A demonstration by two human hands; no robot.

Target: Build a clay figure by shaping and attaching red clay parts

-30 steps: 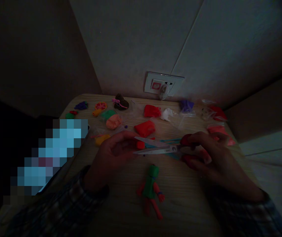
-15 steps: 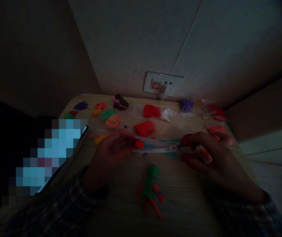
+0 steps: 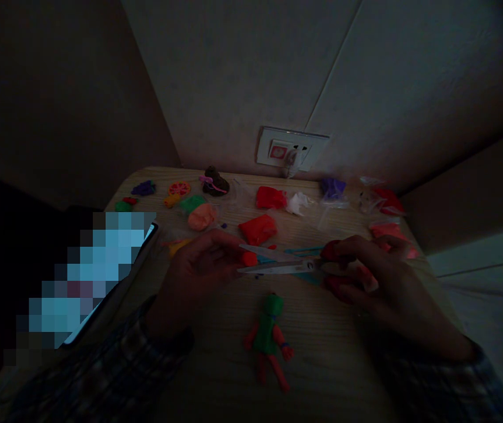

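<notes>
My right hand (image 3: 379, 282) is closed round the red handles of a pair of scissors (image 3: 298, 265), whose blades are spread and point left. Between the blade tips sits a small piece of orange-red clay (image 3: 248, 259), pinched in the fingers of my left hand (image 3: 201, 267). Below the scissors a clay figure (image 3: 269, 335) lies on the wooden table (image 3: 322, 358), with a green head and body and orange-red arms and legs. Some blue tools (image 3: 307, 277) lie behind the blades, partly covered by them.
A tablet-like device (image 3: 114, 276) with a blurred screen lies at the left. Bagged red clay (image 3: 258, 229), white clay (image 3: 299, 203) and purple clay (image 3: 333, 188) are at the back, near a brown clay shape (image 3: 214, 182). A wall socket (image 3: 292, 148) is behind the table.
The picture is slightly darker. The scissor blades stand a little wider apart round the clay piece; both hands have hardly moved.
</notes>
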